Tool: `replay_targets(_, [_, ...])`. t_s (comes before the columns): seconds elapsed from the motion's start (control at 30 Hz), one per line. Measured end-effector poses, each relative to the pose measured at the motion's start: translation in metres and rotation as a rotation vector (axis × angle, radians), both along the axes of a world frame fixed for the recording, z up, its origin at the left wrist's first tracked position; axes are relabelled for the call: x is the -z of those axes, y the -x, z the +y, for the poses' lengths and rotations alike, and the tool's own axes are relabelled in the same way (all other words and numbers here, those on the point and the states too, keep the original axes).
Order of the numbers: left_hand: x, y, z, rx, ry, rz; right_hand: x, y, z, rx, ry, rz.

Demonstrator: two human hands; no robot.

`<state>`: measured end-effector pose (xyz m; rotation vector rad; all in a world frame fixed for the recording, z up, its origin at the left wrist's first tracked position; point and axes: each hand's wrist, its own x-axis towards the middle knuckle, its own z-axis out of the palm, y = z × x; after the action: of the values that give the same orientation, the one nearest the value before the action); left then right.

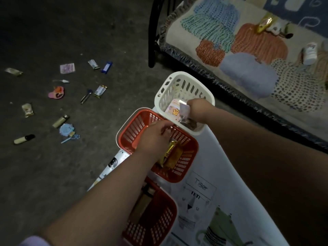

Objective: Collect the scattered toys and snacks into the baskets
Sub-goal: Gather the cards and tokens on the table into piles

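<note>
Your right hand (197,110) pinches a pale packet (184,108) over the white basket (159,96), so release it low; I cannot tell your left hand's (154,137) grip in the red basket (188,160).

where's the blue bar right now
Head view, upper left: the blue bar lies on the floor, just right of a silver wrapper and well left of the black frame leg.
</note>
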<state>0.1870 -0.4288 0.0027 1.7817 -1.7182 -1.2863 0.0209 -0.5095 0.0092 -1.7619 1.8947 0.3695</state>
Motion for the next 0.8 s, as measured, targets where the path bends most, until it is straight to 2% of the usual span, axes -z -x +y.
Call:
replay_targets(0.17, [0.003,-0.007,-0.010,0.012,0.040,0.001,0.009,0.006,-0.017,0.294,0.215,-0.141])
replay_targets(0.33, [0.008,-0.011,-0.013,0.021,0.004,0.019,0.019,-0.009,-0.018,0.767,0.126,-0.449])
replay_targets(0.43, [0.008,-0.011,-0.014,0.023,0.016,0.017,0.025,-0.014,-0.016,0.866,0.044,-0.633])
replay_targets(0.53, [0.010,-0.013,-0.014,0.033,0.072,-0.010,0.027,-0.015,-0.012,0.900,0.015,-0.646])
replay_targets(0.57, [0.010,-0.013,-0.013,0.037,0.085,-0.018,0.023,-0.016,-0.009,0.902,-0.008,-0.593])
replay_targets(0.63, [0.011,-0.013,-0.011,0.041,0.095,-0.033,0.024,-0.012,-0.005,0.670,0.022,-0.335])
replay_targets(0.7, [0.011,-0.010,-0.008,0.037,0.099,-0.043,0.028,-0.004,0.000,0.847,0.126,-0.614])
replay_targets(0.8, [0.005,-0.004,-0.002,0.039,0.111,-0.048,0.016,0.004,0.020,1.027,0.241,-0.911])
